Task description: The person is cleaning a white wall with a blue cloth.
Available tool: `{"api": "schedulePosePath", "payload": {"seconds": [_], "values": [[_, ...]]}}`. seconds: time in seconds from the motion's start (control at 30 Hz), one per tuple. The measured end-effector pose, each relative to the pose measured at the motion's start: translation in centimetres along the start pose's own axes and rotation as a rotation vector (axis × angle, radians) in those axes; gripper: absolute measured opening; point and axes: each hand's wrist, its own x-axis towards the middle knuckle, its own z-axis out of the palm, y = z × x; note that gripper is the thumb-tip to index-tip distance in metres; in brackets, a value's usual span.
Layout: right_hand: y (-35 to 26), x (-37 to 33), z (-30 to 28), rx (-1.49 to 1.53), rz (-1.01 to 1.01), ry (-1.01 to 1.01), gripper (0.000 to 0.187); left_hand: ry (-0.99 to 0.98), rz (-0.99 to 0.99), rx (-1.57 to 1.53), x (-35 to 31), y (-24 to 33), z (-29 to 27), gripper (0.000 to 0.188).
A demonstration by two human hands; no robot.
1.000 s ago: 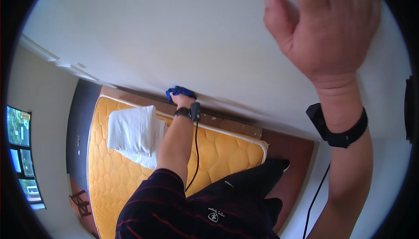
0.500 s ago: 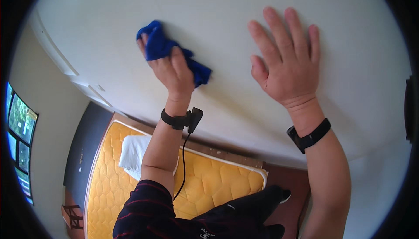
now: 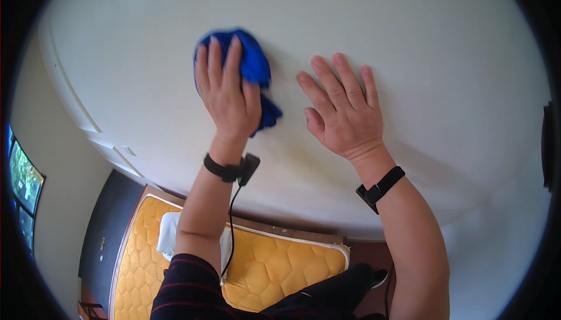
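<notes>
A crumpled blue cloth (image 3: 252, 57) is pressed against the pale wall (image 3: 421, 16) under my left hand (image 3: 229, 95). The fingers of that hand lie over the cloth, and its loose end hangs out past the thumb. To the right, my right hand (image 3: 350, 115) rests flat on the bare wall, fingers spread and holding nothing. Each wrist wears a black strap; a black cable (image 3: 231, 215) runs down from the box on the left one.
Below the wall lies a yellow quilted mattress (image 3: 269, 270) with a folded white cloth (image 3: 169, 232) on it. A window (image 3: 24, 183) is at the far left, and a wooden stool or chair (image 3: 89, 310) stands partly in view at lower left.
My left hand has shifted slightly and the blue cloth has spread out beneath its fingers. My right hand has slid left and down the wall, closer to the left. The view has shifted slightly.
</notes>
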Motion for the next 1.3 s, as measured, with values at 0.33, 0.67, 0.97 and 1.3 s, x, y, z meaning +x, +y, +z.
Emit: {"api": "schedulePosePath", "payload": {"seconds": [0.33, 0.67, 0.97, 1.3], "values": [[0.3, 0.0, -0.2, 0.018, 0.002, 0.022, 0.060, 0.206, 0.052, 0.030, 4.6, -0.9, 2.1, 0.053], [8.2, -1.5, -4.9, -0.114, 0.064, 0.032, 0.065, 0.146, 0.095, 0.069, 4.0, -1.3, 1.7, 0.051], [8.1, -3.4, -4.2, -0.141, 0.107, 0.015, 0.056, 0.050, 0.002, 0.066, -4.5, 0.8, 1.2, 0.057], [7.9, -4.9, -3.8, -0.223, 0.074, 0.046, 0.055, -0.074, -0.083, 0.014, -20.4, 2.1, 1.4, 0.064]]}}
